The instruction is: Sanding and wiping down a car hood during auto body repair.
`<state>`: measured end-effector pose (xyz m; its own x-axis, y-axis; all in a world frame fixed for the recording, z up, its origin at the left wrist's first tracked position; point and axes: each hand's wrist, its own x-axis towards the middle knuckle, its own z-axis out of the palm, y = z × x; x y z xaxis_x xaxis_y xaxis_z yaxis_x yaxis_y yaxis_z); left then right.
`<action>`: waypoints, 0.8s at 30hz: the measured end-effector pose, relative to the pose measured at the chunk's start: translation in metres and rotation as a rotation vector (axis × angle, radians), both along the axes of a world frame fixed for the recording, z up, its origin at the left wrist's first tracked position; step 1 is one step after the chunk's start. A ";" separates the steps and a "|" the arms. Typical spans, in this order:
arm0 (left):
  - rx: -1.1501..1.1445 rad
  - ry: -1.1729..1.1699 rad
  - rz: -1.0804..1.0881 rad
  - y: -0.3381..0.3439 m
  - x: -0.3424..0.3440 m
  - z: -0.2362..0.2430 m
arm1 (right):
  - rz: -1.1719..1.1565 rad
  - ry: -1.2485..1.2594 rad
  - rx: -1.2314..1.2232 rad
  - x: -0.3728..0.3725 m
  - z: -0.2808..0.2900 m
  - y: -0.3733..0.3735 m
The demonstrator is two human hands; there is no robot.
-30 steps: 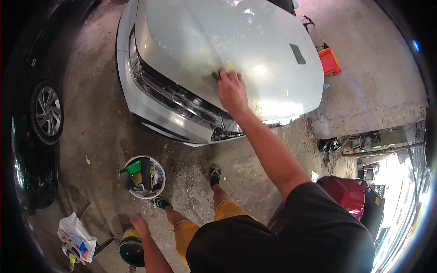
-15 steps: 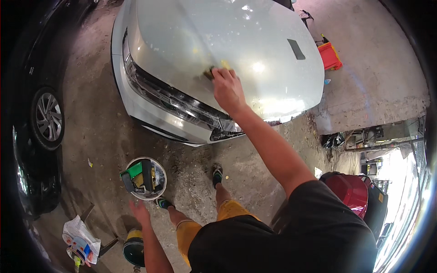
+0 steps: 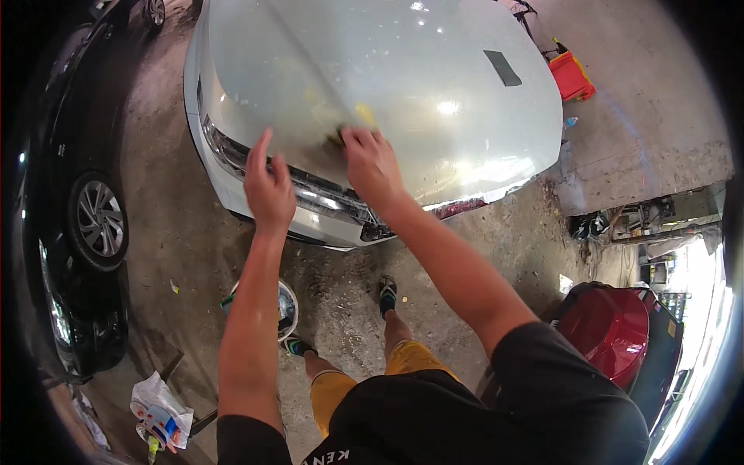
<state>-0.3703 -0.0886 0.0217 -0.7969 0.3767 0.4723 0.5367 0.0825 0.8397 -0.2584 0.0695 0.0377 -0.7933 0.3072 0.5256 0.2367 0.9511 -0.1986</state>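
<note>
A silver-white car's front [image 3: 434,70] fills the upper middle, with a headlight [image 3: 225,142] along its lower edge. My right hand [image 3: 370,164] is closed on a small, dark, blurred pad [image 3: 335,139] against the hood, beside yellowish smudges. My left hand [image 3: 269,186] is raised over the headlight's edge, fingers bent but apart and holding nothing; whether it touches the car I cannot tell. A dark flat rectangle [image 3: 502,67] lies on the hood to the right. Behind my left forearm, a white bucket [image 3: 290,308] of assorted items stands by my feet, mostly hidden.
A black car [image 3: 89,302] stands along the left. A concrete floor [image 3: 411,310] surrounds my feet. A white bag [image 3: 159,403] lies at lower left. A red plastic object [image 3: 572,77] sits beyond the hood at right; a dark red, shiny object [image 3: 601,333] stands at lower right.
My left hand has risen from low beside the bucket to the headlight, its forearm now covering much of the bucket. My right hand moved slightly left along the hood with the pad.
</note>
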 end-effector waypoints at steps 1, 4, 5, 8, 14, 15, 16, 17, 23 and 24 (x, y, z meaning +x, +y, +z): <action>-0.002 0.079 -0.003 0.020 -0.011 0.009 | -0.029 -0.101 -0.065 0.027 -0.003 -0.009; -0.309 0.267 0.006 0.067 -0.042 0.002 | -0.059 -0.333 -0.309 0.124 -0.009 -0.043; -0.454 0.324 0.006 0.081 -0.042 -0.001 | -0.128 -0.321 -0.384 0.154 -0.012 -0.051; -0.716 0.399 0.068 0.117 0.013 -0.004 | -0.206 -0.410 -0.514 0.247 -0.021 -0.038; -0.760 0.356 0.055 0.105 0.090 -0.020 | -0.288 -0.552 -0.568 0.303 -0.045 -0.016; -0.765 0.326 0.032 0.103 0.102 -0.022 | -0.280 -0.547 -0.574 0.300 -0.048 -0.014; -0.770 0.295 0.008 0.098 0.114 -0.024 | -0.291 -0.545 -0.598 0.295 -0.048 -0.013; -0.772 0.300 0.012 0.094 0.126 -0.029 | -0.304 -0.542 -0.620 0.291 -0.048 -0.011; -0.867 0.236 -0.072 0.090 0.131 -0.025 | -0.225 -0.529 -0.656 0.289 -0.058 -0.018; -0.844 0.279 0.030 0.101 0.107 -0.020 | -0.218 -0.527 -0.655 0.289 -0.058 -0.019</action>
